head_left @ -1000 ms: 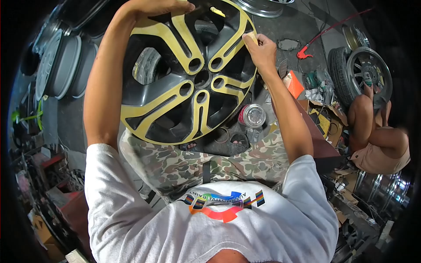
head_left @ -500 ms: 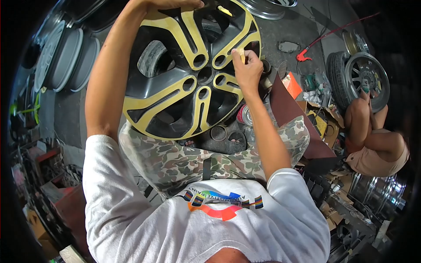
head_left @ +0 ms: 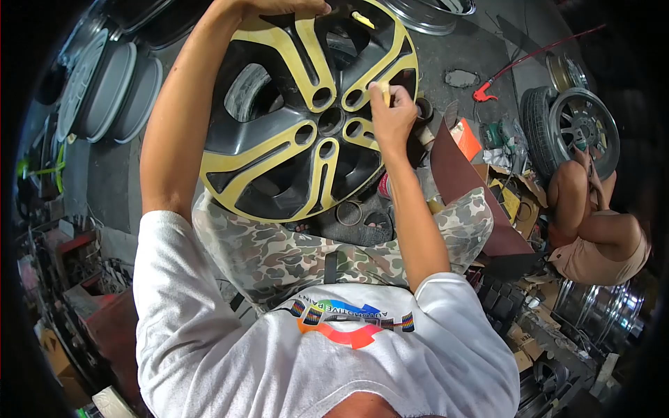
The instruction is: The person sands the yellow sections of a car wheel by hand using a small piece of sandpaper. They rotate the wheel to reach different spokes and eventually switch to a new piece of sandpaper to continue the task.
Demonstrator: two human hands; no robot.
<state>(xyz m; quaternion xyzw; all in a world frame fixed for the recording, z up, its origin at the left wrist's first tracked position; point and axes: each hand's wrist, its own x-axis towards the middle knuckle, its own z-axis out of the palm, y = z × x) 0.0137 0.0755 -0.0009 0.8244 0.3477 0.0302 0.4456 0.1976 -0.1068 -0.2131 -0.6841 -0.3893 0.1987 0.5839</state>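
A black alloy wheel (head_left: 240, 139), its spoke faces yellow as if covered with masking tape, leans over my knees. My left hand (head_left: 282, 6) grips its far edge, partly cut off by the top of the view. On the right side, my right hand (head_left: 394, 115) pinches a small yellow piece (head_left: 387, 93) that looks like tape, with thumb and fingers close over a spoke beside the hub. Another small yellow piece (head_left: 362, 19) lies near the wheel's upper rim.
Bare rims (head_left: 122, 90) stand at the left. To the right are a brown sheet (head_left: 460, 188), a red air blow gun (head_left: 483, 93) on its hose and a cardboard box (head_left: 533, 184). Beyond, another person (head_left: 592, 230) crouches, hands at a tyred wheel (head_left: 585, 125).
The view has shifted slightly. My right hand sits a little closer to the hub, and its forearm covers more of the red can. My left hand keeps its place on the wheel.
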